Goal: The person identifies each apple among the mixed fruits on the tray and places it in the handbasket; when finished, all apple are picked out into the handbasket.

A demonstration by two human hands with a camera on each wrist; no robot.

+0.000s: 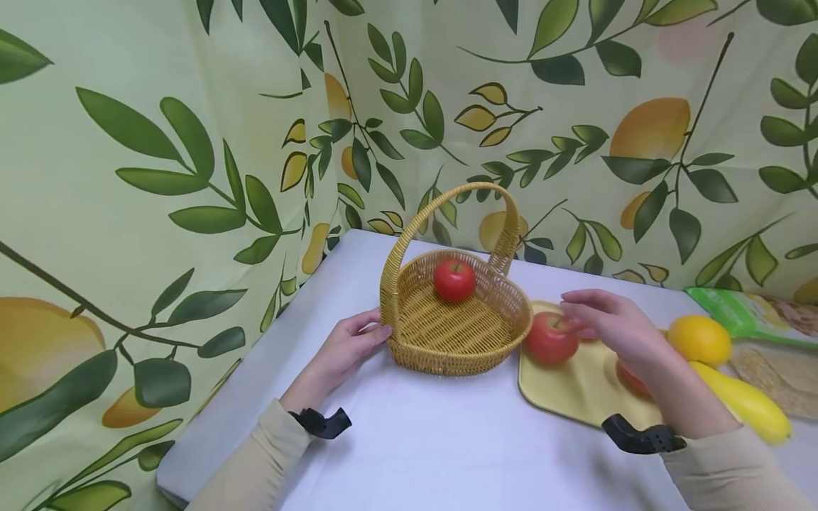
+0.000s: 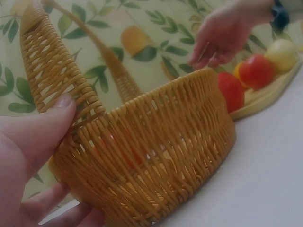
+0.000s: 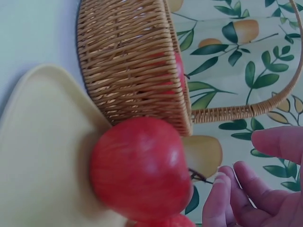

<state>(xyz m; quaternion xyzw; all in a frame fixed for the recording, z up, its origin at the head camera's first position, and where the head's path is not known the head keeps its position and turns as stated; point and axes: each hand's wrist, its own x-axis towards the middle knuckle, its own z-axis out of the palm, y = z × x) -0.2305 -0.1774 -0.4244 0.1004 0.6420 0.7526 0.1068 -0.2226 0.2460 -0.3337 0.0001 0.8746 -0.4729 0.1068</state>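
Note:
A wicker basket (image 1: 460,362) with a tall hoop handle stands on the white table, a red apple (image 1: 454,281) inside towards its back. My left hand (image 1: 345,348) grips the basket's left side at the foot of the handle. Its thumb (image 2: 59,113) presses on the weave and the other fingers lie lower on the side. My right hand (image 1: 613,323) hovers over a pale yellow tray (image 1: 569,390), fingers loosely bent and holding nothing. Just below it, a large red apple (image 3: 142,168) sits on the tray beside the basket. More red fruit behind it is partly hidden by my hand and forearm.
Right of my right forearm are an orange (image 1: 699,339) and a long yellow fruit (image 1: 744,401). A green printed packet (image 1: 735,309) lies at the back right. Leaf-and-fruit patterned cloth (image 1: 409,106) hangs behind and left of the table (image 1: 409,440).

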